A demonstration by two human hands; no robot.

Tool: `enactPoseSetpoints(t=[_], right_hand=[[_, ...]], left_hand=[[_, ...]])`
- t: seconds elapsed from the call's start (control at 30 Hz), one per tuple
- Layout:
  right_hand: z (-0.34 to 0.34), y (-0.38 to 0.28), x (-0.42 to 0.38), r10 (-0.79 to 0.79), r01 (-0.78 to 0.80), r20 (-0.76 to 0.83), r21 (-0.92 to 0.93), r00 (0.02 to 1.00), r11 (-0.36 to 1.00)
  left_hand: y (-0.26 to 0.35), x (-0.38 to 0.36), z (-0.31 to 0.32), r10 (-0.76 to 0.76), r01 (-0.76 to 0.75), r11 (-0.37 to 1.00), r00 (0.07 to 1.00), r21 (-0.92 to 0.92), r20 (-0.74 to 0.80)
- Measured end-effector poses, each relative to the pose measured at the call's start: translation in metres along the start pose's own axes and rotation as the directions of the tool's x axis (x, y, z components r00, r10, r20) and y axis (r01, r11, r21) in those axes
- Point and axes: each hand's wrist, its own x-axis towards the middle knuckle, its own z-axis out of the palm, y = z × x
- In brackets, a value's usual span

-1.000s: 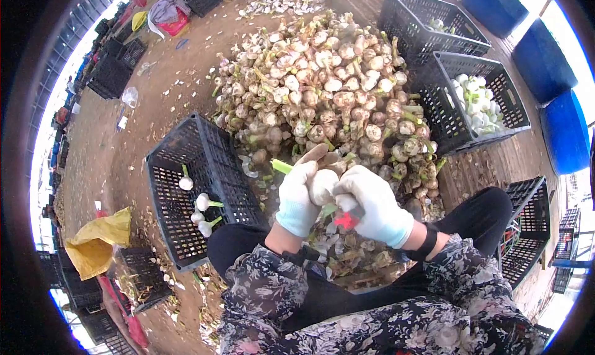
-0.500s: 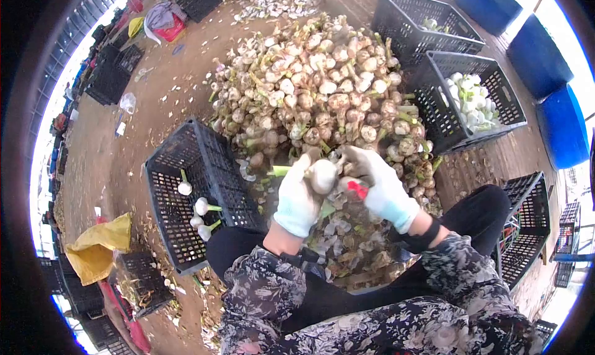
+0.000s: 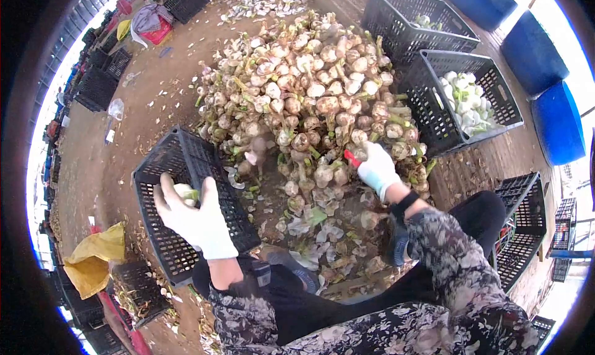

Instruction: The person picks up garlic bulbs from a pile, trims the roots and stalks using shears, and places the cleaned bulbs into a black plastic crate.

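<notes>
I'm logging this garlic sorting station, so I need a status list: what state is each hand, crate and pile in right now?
left hand: gloved, holding a peeled garlic bulb over the left crate.
right hand: gloved, gripping a red-handled tool, reaching into the garlic pile.
left crate: nearly empty.
right crate: partly filled with white peeled bulbs.
far crate: holds few bulbs.
garlic pile: large, unpeeled.

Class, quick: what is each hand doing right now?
Left hand: closed on a peeled garlic bulb over the black crate.
Right hand: holds a red tool at the garlic pile.

White gloves [image 3: 198, 221], black crate [image 3: 186, 163]
</notes>
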Motion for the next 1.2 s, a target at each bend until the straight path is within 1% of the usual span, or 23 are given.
enactPoseSetpoints(t=[0.1,0.2,0.27,0.33,0.4,0.47,0.53,0.6,0.63,0.67,0.7,0.73,0.77,0.8,0.83,0.87,0.93,0.97,1.0,1.03,1.07,1.13,1.2], right_hand=[[0.033,0.039,0.063,-0.155,0.129,-0.127,-0.191,0.98,0.973],[0.043,0.028,0.094,-0.159,0.151,-0.007,-0.281,0.987,0.948],[0.043,0.027,0.105,-0.093,0.108,0.061,-0.333,0.994,0.937],[0.052,0.034,0.113,-0.045,0.053,-0.241,0.028,0.969,0.998],[-0.002,-0.035,0.059,0.097,-0.04,-0.069,0.577,0.993,0.816],[0.003,-0.053,0.013,-0.092,0.188,-0.175,0.67,0.98,0.718],[-0.008,-0.082,-0.045,-0.355,0.501,-0.359,0.515,0.863,0.696],[0.011,-0.076,-0.065,-0.544,0.665,-0.392,0.539,0.742,0.517],[-0.015,-0.083,-0.071,-0.654,0.71,-0.324,0.498,0.684,0.497],[-0.026,-0.08,-0.07,-0.639,0.628,-0.258,0.63,0.724,0.457],[-0.035,-0.078,-0.073,-0.413,0.35,-0.157,0.824,0.897,0.446],[-0.043,-0.078,-0.076,-0.18,0.051,0.011,0.939,0.984,0.339],[-0.05,-0.082,-0.071,-0.205,0.238,-0.153,0.827,0.967,0.509],[-0.06,-0.084,-0.078,-0.271,-0.067,0.141,0.962,0.952,0.266],[-0.058,-0.091,-0.079,-0.23,-0.068,0.144,0.948,0.962,0.312],[-0.056,-0.098,-0.079,-0.189,-0.07,0.145,0.933,0.971,0.353],[-0.051,-0.1,-0.077,-0.222,-0.046,0.126,0.942,0.967,0.332],[-0.043,-0.098,-0.073,-0.279,0.098,0.019,0.912,0.96,0.398],[-0.037,-0.098,-0.071,-0.342,0.24,-0.081,0.859,0.936,0.452],[-0.047,-0.104,-0.076,-0.308,0.077,0.041,0.93,0.951,0.36],[-0.049,-0.106,-0.077,-0.307,0.077,0.041,0.929,0.951,0.362],[-0.053,-0.106,-0.077,-0.253,-0.064,0.157,0.938,0.955,0.341],[-0.056,-0.103,-0.077,-0.258,0.003,0.12,0.902,0.959,0.432]], left_hand=[[0.002,-0.016,0.015,0.135,-0.11,0.98,0.98,-0.167,0.148],[0.003,-0.029,0.034,0.097,0.063,0.884,0.945,-0.464,0.313],[0.029,-0.038,0.03,0.011,0.537,0.689,0.664,-0.486,0.748],[0.032,-0.051,0.034,0.051,0.677,0.527,0.578,-0.514,0.814],[0.04,-0.057,0.033,0.08,0.883,0.288,0.364,-0.371,0.928],[0.05,-0.063,0.032,0.138,0.996,-0.071,0.062,-0.052,0.988],[0.046,-0.083,0.043,0.263,0.979,-0.193,0.122,-0.072,0.957],[0.05,-0.081,0.03,0.445,0.944,-0.328,0.119,0.038,0.888],[0.051,-0.078,0.025,0.385,0.937,-0.349,0.136,0.008,0.913],[0.057,-0.068,0.013,0.309,0.964,-0.243,0.187,-0.113,0.932],[0.058,-0.066,0.012,0.297,0.951,-0.236,0.266,-0.2,0.917],[0.059,-0.065,0.011,0.288,0.931,-0.229,0.344,-0.284,0.894],[0.061,-0.066,0.01,0.296,0.93,-0.233,0.346,-0.284,0.89],[0.063,-0.067,0.009,0.275,0.905,-0.125,0.426,-0.407,0.862],[0.066,-0.068,0.007,0.263,0.853,-0.014,0.507,-0.522,0.821],[0.069,-0.066,0.004,0.269,0.85,-0.02,0.512,-0.527,0.816],[0.072,-0.063,-0.004,0.286,0.744,0.205,0.575,-0.635,0.766],[0.066,-0.071,0.006,0.324,0.574,0.266,0.704,-0.775,0.632],[0.062,-0.072,0.01,0.324,0.572,0.266,0.705,-0.776,0.631],[0.059,-0.071,0.011,0.346,0.478,0.351,0.733,-0.805,0.586],[0.057,-0.07,0.012,0.371,0.376,0.429,0.756,-0.821,0.54],[0.056,-0.068,0.009,0.363,0.433,0.399,0.735,-0.808,0.573],[0.057,-0.068,0.008,0.358,0.489,0.369,0.71,-0.791,0.606]])
